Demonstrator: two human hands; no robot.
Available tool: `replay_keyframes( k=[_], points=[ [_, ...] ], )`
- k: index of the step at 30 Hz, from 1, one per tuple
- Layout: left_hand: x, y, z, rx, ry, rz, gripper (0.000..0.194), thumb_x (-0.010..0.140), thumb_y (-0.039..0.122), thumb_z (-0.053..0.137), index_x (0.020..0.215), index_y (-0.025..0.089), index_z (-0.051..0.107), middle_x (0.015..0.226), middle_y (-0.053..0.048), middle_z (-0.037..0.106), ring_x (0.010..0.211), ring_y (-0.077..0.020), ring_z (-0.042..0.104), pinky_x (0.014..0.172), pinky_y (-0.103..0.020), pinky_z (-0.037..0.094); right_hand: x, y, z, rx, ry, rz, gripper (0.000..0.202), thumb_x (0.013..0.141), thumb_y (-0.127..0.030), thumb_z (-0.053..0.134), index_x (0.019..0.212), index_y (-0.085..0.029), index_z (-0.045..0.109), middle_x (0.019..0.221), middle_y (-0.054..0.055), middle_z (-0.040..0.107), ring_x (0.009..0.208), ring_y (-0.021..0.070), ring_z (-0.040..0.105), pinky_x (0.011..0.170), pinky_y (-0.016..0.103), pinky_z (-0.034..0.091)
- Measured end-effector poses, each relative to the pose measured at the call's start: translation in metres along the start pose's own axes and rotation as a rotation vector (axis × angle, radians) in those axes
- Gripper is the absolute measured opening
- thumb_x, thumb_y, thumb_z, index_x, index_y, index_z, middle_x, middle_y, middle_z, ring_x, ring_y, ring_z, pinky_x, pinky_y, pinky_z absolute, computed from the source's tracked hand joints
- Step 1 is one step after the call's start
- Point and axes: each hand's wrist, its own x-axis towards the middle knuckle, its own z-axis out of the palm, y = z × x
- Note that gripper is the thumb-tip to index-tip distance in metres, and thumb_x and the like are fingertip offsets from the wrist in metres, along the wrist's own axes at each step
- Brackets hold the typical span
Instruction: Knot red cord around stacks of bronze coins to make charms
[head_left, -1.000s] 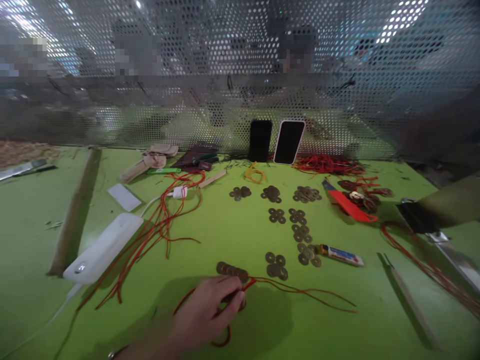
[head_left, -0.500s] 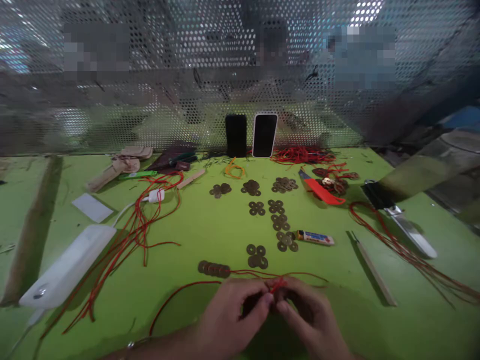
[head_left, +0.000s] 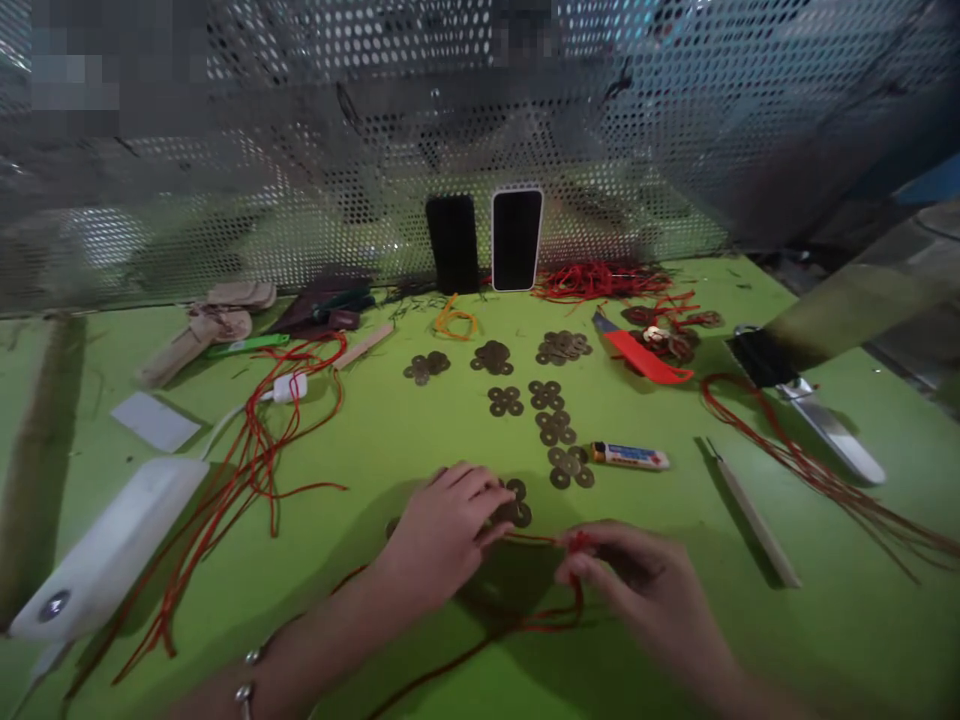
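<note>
My right hand pinches a knotted part of a red cord between thumb and fingertips, just above the green table. From the pinch, one strand runs left towards my left hand and others loop down across the near table. My left hand reaches over the near group of coins with holes, its fingers bent and the thumb apart from them. Its fingertips are at the coins; whether they touch is unclear. The row of coins strung on cord is mostly hidden beneath this hand. More coin clusters lie beyond.
A glue tube and wooden-handled tool lie to the right, near a red-handled knife. Red cords and a white power strip occupy the left. Two phones lean against the perforated metal screen.
My left hand has let go of the knotted cord and moved left and forward onto the near coins. My right hand keeps the cord pinched, slightly farther right. The camera view has shifted.
</note>
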Motion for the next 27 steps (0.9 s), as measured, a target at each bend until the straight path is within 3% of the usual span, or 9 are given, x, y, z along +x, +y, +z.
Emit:
replay_keyframes(
  k=[4,13,17,19,23,27],
  points=[
    [0.002,-0.001,0.006,-0.002,-0.004,-0.021,0.027,0.087,0.021,0.063,0.113,0.015,0.063,0.105,-0.008,0.067,0.097,-0.0249,0.058,0.081,-0.043,0.050,0.004,-0.005,0.001,-0.033,0.002,0.059,0.017,0.076,-0.034,0.075,0.088,-0.022,0.073,0.076,0.002,0.071,0.069,0.0135,0.067,0.063,0.021,0.057],
    [0.005,0.001,0.002,-0.176,0.001,-0.097,0.016,0.084,0.020,0.065,0.100,0.020,0.066,0.099,-0.004,0.069,0.094,-0.0232,0.059,0.082,-0.040,0.047,0.008,-0.012,0.003,-0.171,-0.028,0.106,0.020,0.077,-0.037,0.072,0.081,-0.018,0.071,0.075,0.004,0.070,0.068,0.0153,0.065,0.064,0.025,0.055],
    [0.005,0.002,-0.002,-0.319,0.004,-0.144,0.008,0.087,0.021,0.062,0.093,0.022,0.067,0.092,0.000,0.072,0.084,-0.0178,0.063,0.076,-0.032,0.048,0.010,-0.011,0.003,-0.206,-0.031,0.095,0.018,0.079,-0.036,0.070,0.083,-0.019,0.072,0.076,0.004,0.071,0.068,0.0156,0.065,0.063,0.026,0.055],
    [0.004,0.002,-0.005,-0.506,-0.019,-0.204,0.009,0.086,0.026,0.063,0.091,0.021,0.067,0.088,0.000,0.072,0.079,-0.0157,0.064,0.070,-0.028,0.049,0.011,-0.009,0.003,-0.226,-0.008,0.084,0.018,0.079,-0.036,0.070,0.085,-0.020,0.073,0.078,0.004,0.071,0.068,0.0159,0.066,0.062,0.026,0.056],
    [0.004,0.005,-0.009,-1.112,-0.090,-0.398,0.015,0.078,0.031,0.071,0.086,0.018,0.068,0.082,-0.001,0.071,0.077,-0.0135,0.063,0.071,-0.026,0.048,0.012,-0.006,0.002,-0.255,0.023,0.034,0.018,0.079,-0.038,0.070,0.085,-0.022,0.075,0.082,0.005,0.072,0.073,0.0173,0.067,0.066,0.029,0.057],
    [0.005,0.011,-0.011,-1.326,-0.076,-0.463,0.014,0.073,0.027,0.075,0.079,0.016,0.068,0.076,0.000,0.069,0.072,-0.0106,0.061,0.071,-0.023,0.046,0.011,-0.006,0.003,-0.252,0.037,-0.002,0.017,0.080,-0.037,0.069,0.085,-0.022,0.075,0.082,0.005,0.072,0.074,0.0180,0.067,0.069,0.030,0.058]
  ],
)
